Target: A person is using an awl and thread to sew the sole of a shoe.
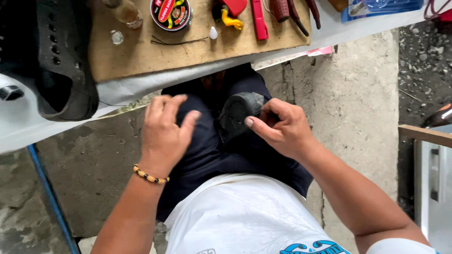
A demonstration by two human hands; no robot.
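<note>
A rough concrete floor (358, 94) runs under the seated person, with loose gravel at the far right. Across the top of the view stands a table (28, 127) covered in white sheeting, with a brown board (141, 56) laid on it.

On the left end of the table lies a black perforated shoe (66, 70), its sole edge hanging over the near edge. On the board, from left to right, there are a small clear bottle (126, 11) at the far edge, a round tin (170, 13) with a printed lid, a small white cap (213, 33), a red and yellow tool (228, 11), a red-handled knife (258, 19) and dark-handled pliers (294, 11) near the board's right end.

Below the table's near edge, the person's lap is covered in dark blue cloth (207, 150). The left hand (165, 131), with a beaded bracelet (149, 176) on its wrist, rests flat on the cloth over the left thigh, fingers spread and loosely bent, gripping nothing. Just to its right a small dark shoe heel piece (240, 110) sits on the lap. The right hand (282, 127) is closed on it, thumb pressed against its near side and fingers curled around the far side. What the fingertips do behind it is hidden.

At the right edge stands a wooden frame (426, 135) with a white panel.
</note>
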